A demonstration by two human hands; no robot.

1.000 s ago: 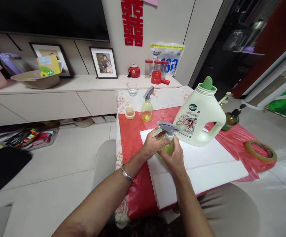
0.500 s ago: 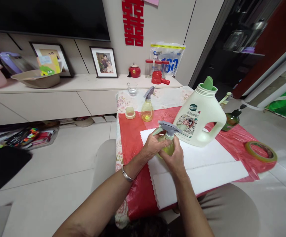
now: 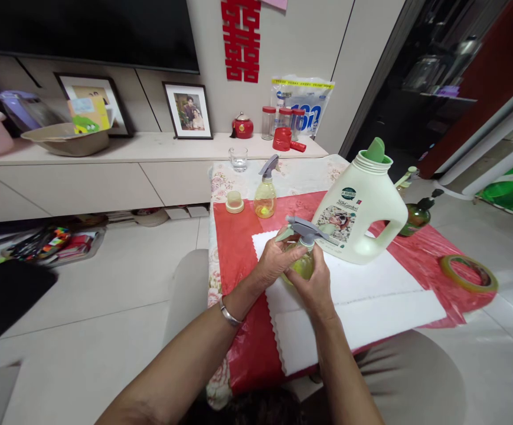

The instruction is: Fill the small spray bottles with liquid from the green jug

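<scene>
Barely shifted, spray bottle (image 3: pixel 303 267) upright, nozzle pointing right, left hand (image 3: pixel 276 262) and right hand (image 3: pixel 313 286), fingers clasping it

On the counter (image 3: pixel 238 254) are two spray bottles (image 3: pixel 303 265) (image 3: pixel 265 199), one jug (image 3: pixel 362 218), one glass (image 3: pixel 238 158) and one tape roll (image 3: pixel 469 273). The shelf (image 3: pixel 150 147) behind holds three red-lidded jars (image 3: pixel 268 123) and two framed pictures (image 3: pixel 188 111).

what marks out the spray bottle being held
On the red-covered table, find the white mat under the big cream jug. The spray bottle is there, between the left hand and right hand. Unlike the amber sprayer farther back, it holds yellow-green liquid.
</scene>
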